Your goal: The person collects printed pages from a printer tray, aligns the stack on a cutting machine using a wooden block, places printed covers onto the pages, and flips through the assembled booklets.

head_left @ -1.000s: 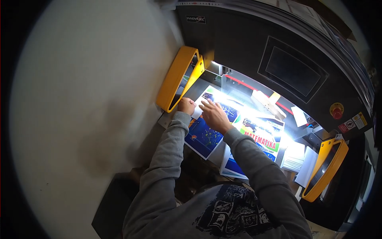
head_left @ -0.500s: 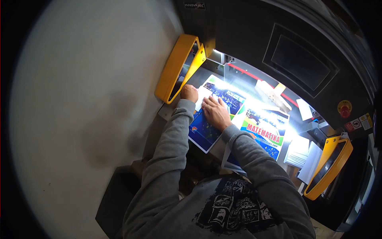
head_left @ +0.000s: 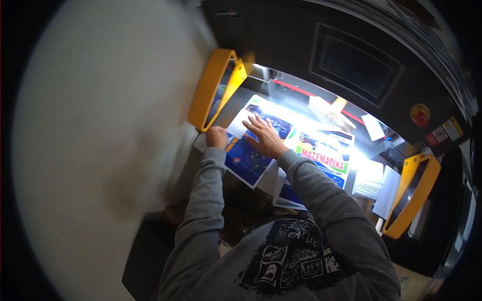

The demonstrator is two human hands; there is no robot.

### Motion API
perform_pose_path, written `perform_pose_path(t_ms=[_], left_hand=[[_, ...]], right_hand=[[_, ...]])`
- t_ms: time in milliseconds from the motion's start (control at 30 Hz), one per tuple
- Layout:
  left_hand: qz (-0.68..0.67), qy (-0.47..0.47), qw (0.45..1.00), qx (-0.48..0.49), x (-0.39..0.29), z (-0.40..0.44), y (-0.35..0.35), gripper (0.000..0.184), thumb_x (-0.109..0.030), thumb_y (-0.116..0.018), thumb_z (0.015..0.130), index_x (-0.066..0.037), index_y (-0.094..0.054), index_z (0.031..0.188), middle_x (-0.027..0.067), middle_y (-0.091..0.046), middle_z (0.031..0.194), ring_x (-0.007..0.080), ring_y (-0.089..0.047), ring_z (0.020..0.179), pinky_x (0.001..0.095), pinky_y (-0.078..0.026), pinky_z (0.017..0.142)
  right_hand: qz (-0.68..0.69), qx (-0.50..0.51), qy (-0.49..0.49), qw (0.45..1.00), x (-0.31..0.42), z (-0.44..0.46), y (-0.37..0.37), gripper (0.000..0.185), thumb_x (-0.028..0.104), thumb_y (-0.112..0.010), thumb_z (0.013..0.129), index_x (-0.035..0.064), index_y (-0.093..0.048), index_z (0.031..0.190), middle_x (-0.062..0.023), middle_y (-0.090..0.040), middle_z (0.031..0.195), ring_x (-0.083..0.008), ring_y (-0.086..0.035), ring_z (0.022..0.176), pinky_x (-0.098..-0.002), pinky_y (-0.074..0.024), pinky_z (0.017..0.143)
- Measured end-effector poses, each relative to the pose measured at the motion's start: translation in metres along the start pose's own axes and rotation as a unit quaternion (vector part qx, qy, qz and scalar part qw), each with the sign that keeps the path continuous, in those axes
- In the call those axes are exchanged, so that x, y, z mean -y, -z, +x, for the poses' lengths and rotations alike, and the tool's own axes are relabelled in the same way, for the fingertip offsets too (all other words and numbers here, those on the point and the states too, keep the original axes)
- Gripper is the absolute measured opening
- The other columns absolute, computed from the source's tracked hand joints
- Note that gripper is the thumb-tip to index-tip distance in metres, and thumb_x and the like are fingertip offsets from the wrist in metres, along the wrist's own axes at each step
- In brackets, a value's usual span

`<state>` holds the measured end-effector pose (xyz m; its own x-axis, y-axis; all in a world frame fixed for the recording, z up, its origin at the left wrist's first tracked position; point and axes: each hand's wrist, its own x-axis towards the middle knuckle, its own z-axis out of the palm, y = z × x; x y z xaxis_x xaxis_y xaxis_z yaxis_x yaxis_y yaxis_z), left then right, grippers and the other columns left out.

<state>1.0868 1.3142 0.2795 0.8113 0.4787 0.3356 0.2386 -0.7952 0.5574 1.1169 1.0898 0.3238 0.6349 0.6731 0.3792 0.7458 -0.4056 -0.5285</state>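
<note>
A printed book cover (head_left: 249, 163), blue with white edges, lies at the left of the lit work surface. My right hand (head_left: 266, 138) is open over it, fingers spread; whether the palm presses on the sheet I cannot tell. At the cover's left edge my left hand (head_left: 217, 137) is closed, and whatever its fingers hold is hidden. Between the hands a white patch (head_left: 238, 124) shows on the cover, either blank paper or a separate piece. A second cover reading "MATEMATIKA" (head_left: 323, 159) lies just right of my right forearm.
Yellow-framed guards stand at the left (head_left: 207, 93) and right (head_left: 409, 200). A stack of white paper (head_left: 369, 179) sits by the right guard. Behind are a red strip, a dark screen (head_left: 357, 65) and a red button (head_left: 420, 116). A pale wall (head_left: 100, 125) is close on the left.
My left hand has drawn left and toward me along the cover's edge. My right hand's fingers have spread and shifted slightly away from me. The whole view has also moved a little.
</note>
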Motion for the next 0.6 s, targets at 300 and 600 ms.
perform_pose_path(t_ms=[300, 600], left_hand=[[-0.213, 0.027, 0.972, 0.096, -0.117, -0.133, 0.058, 0.037, -0.015, -0.067, 0.085, 0.002, -0.055, 0.115, 0.016, -0.062, 0.103, 0.0231, -0.06, 0.092, 0.0342, -0.051, 0.075], [-0.24, 0.036, 0.931, 0.273, -0.169, -0.148, 0.021, 0.056, -0.021, -0.069, 0.086, 0.01, -0.045, 0.125, 0.0221, -0.062, 0.107, 0.0234, -0.062, 0.096, 0.0337, -0.052, 0.081]], right_hand=[[-0.039, -0.266, -0.362, 0.893, -0.018, -0.222, 0.135, 0.051, 0.018, -0.06, 0.087, -0.0099, -0.043, 0.127, -0.0266, -0.054, 0.12, -0.0369, -0.051, 0.112, -0.0419, -0.0394, 0.097], [-0.028, -0.154, -0.394, 0.906, -0.059, -0.202, 0.125, 0.069, 0.018, -0.059, 0.085, -0.0099, -0.028, 0.14, -0.0302, -0.057, 0.112, -0.0448, -0.052, 0.106, -0.0481, -0.0417, 0.092]])
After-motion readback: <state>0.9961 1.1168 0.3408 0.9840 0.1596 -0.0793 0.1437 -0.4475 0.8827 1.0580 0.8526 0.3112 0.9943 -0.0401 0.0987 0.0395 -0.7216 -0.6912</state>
